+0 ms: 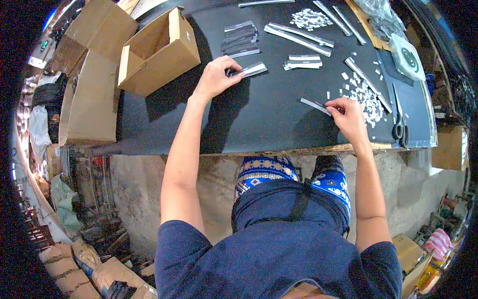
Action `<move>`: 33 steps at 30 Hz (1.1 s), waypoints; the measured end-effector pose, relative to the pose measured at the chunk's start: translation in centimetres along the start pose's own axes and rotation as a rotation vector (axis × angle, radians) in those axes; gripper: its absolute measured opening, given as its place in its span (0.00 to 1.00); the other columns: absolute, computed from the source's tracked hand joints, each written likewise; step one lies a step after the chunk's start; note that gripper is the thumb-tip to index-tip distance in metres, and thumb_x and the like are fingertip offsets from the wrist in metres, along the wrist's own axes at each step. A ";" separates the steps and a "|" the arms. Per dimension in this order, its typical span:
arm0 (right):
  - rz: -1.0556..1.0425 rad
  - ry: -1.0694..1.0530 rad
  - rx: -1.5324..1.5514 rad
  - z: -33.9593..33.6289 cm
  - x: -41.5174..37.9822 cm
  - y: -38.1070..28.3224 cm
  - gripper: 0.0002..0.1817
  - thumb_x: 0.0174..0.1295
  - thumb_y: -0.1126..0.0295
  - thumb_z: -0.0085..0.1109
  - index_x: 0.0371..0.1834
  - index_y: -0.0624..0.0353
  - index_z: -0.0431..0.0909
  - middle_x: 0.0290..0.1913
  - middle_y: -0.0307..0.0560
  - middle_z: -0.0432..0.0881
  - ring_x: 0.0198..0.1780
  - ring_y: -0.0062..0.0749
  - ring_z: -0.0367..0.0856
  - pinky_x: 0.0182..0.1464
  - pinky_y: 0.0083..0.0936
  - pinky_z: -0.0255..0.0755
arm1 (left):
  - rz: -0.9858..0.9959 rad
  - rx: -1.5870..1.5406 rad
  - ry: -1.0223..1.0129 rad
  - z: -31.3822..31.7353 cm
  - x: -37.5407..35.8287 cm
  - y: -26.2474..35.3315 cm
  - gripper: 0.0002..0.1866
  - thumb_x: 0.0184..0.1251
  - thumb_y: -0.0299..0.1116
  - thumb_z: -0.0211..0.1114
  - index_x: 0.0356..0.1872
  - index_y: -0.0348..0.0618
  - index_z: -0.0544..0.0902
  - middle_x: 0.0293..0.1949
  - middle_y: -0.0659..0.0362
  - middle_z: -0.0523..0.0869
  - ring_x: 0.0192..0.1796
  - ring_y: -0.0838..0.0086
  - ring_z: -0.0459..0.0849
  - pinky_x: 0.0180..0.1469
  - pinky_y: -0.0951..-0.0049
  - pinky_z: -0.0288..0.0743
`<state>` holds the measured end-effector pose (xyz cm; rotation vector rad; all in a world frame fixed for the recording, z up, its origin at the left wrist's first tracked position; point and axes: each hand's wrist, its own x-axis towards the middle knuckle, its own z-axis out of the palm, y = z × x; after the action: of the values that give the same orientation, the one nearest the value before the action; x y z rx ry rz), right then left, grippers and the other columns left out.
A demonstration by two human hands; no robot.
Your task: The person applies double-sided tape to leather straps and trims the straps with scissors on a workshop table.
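Note:
My left hand (215,79) has its thumb and fingers closed on the near end of a small bundle of dark-and-white strips (256,69), low over the black tabletop. Just beyond it lies a stack of dark strips (240,40). Pinched in my right hand (347,118) is one thin grey-and-white strip (313,105), its free end pointing left. Beside that hand is a heap of small white pieces (367,102), partly covered by the fingers. Across this heap rests a longer strip (367,84). A short pile of light strips (302,62) sits between the hands, farther back.
An open cardboard box (167,57) stands at left, near a larger carton (89,99). Scissors (399,117) lie at the right edge. Behind are long strips (298,38), another white heap (311,19) and a clear plastic container (407,57). The table's front edge (279,153) is close to my body.

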<state>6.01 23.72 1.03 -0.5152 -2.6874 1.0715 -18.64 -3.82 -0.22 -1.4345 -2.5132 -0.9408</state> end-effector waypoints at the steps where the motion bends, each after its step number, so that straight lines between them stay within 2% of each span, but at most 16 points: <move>1: 0.001 -0.002 -0.002 0.0 0.0 0.0 0.07 0.54 0.74 0.63 0.35 0.62 0.86 0.31 0.55 0.85 0.34 0.43 0.84 0.40 0.32 0.76 | 0.000 0.000 0.000 -0.1 0.0 0.1 0.11 0.53 0.35 0.73 0.33 0.39 0.85 0.36 0.55 0.85 0.41 0.64 0.85 0.46 0.68 0.77; 3: 0.005 -0.005 0.000 0.1 0.0 0.3 0.07 0.54 0.74 0.63 0.35 0.62 0.86 0.31 0.55 0.85 0.34 0.43 0.84 0.40 0.32 0.76 | -0.098 -0.050 0.014 -0.7 0.0 0.9 0.12 0.54 0.37 0.72 0.33 0.38 0.87 0.33 0.54 0.86 0.36 0.67 0.84 0.42 0.70 0.77; 9: -0.025 0.000 0.024 0.0 0.1 0.5 0.07 0.54 0.74 0.62 0.35 0.62 0.86 0.31 0.55 0.85 0.35 0.42 0.84 0.40 0.32 0.76 | -0.128 -0.016 0.066 -1.9 -0.1 3.4 0.13 0.54 0.37 0.73 0.34 0.38 0.87 0.33 0.54 0.87 0.35 0.69 0.86 0.40 0.71 0.78; 11: -0.044 0.000 0.032 -0.1 0.0 0.7 0.07 0.54 0.74 0.62 0.35 0.62 0.86 0.31 0.55 0.85 0.35 0.42 0.84 0.40 0.32 0.75 | -0.091 -0.103 0.045 -1.3 -0.5 5.1 0.12 0.54 0.36 0.73 0.34 0.38 0.87 0.34 0.54 0.88 0.35 0.69 0.86 0.40 0.71 0.78; 12: -0.038 0.008 0.037 -0.1 0.0 0.6 0.07 0.54 0.74 0.62 0.35 0.62 0.86 0.31 0.55 0.85 0.35 0.42 0.84 0.40 0.31 0.75 | 0.003 -0.144 0.078 -0.6 -0.8 5.9 0.11 0.53 0.35 0.73 0.34 0.39 0.87 0.32 0.54 0.87 0.34 0.69 0.86 0.38 0.71 0.78; 13: -0.032 0.017 0.042 0.0 0.1 0.5 0.07 0.54 0.74 0.61 0.35 0.62 0.85 0.31 0.55 0.85 0.35 0.41 0.84 0.40 0.31 0.75 | 0.006 -0.109 0.024 0.2 -1.2 6.6 0.10 0.51 0.33 0.74 0.34 0.41 0.87 0.34 0.55 0.87 0.38 0.67 0.86 0.44 0.71 0.78; 15: -0.024 0.036 0.039 0.2 0.3 0.4 0.07 0.55 0.74 0.61 0.35 0.62 0.85 0.31 0.54 0.85 0.34 0.41 0.84 0.40 0.31 0.75 | 0.167 0.000 0.077 2.2 -2.0 7.6 0.11 0.50 0.32 0.74 0.34 0.41 0.86 0.33 0.54 0.86 0.39 0.62 0.85 0.46 0.70 0.76; 17: -0.019 0.073 0.038 0.5 0.5 0.5 0.07 0.56 0.73 0.61 0.35 0.62 0.85 0.31 0.54 0.85 0.33 0.41 0.84 0.39 0.30 0.75 | 0.151 0.000 0.063 3.7 -2.8 8.2 0.11 0.50 0.30 0.73 0.35 0.40 0.84 0.33 0.54 0.84 0.40 0.60 0.83 0.46 0.68 0.74; 19: -0.046 0.080 0.031 0.6 0.7 0.6 0.07 0.55 0.73 0.62 0.35 0.63 0.85 0.31 0.54 0.85 0.32 0.41 0.84 0.38 0.30 0.75 | 0.099 0.006 0.153 4.7 -3.5 8.5 0.10 0.52 0.28 0.72 0.36 0.39 0.84 0.32 0.55 0.83 0.39 0.61 0.82 0.45 0.66 0.74; 23: -0.088 0.134 0.027 1.1 0.7 0.3 0.06 0.55 0.75 0.62 0.34 0.64 0.85 0.32 0.54 0.84 0.33 0.42 0.83 0.38 0.31 0.75 | 0.000 -0.029 0.122 4.7 -4.2 9.8 0.10 0.54 0.26 0.70 0.38 0.39 0.85 0.33 0.54 0.82 0.39 0.62 0.81 0.44 0.66 0.75; 29: -0.099 0.161 0.038 2.1 1.1 0.2 0.08 0.54 0.76 0.63 0.37 0.63 0.84 0.33 0.53 0.82 0.35 0.43 0.82 0.39 0.33 0.74 | -0.004 -0.069 0.238 5.8 -4.8 9.8 0.08 0.53 0.25 0.69 0.35 0.37 0.85 0.30 0.55 0.80 0.38 0.62 0.79 0.42 0.64 0.74; 31: -0.302 0.373 -0.124 2.5 1.0 -0.5 0.12 0.52 0.77 0.64 0.41 0.62 0.82 0.37 0.53 0.80 0.38 0.43 0.81 0.40 0.33 0.74 | -0.006 -0.070 0.240 5.9 -4.8 9.8 0.08 0.53 0.25 0.69 0.35 0.37 0.85 0.30 0.55 0.80 0.38 0.61 0.79 0.42 0.64 0.74; 33: -0.359 0.408 -0.146 3.0 1.0 -1.3 0.16 0.50 0.79 0.65 0.44 0.60 0.81 0.38 0.52 0.79 0.37 0.42 0.81 0.38 0.32 0.74 | -0.009 -0.071 0.240 5.8 -4.9 9.9 0.07 0.54 0.25 0.69 0.35 0.37 0.85 0.31 0.55 0.80 0.38 0.61 0.79 0.42 0.64 0.74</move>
<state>3.80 21.37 -0.21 -0.2269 -2.3797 0.6008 -6.76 -0.60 -2.15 -1.2450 -2.3358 -1.1395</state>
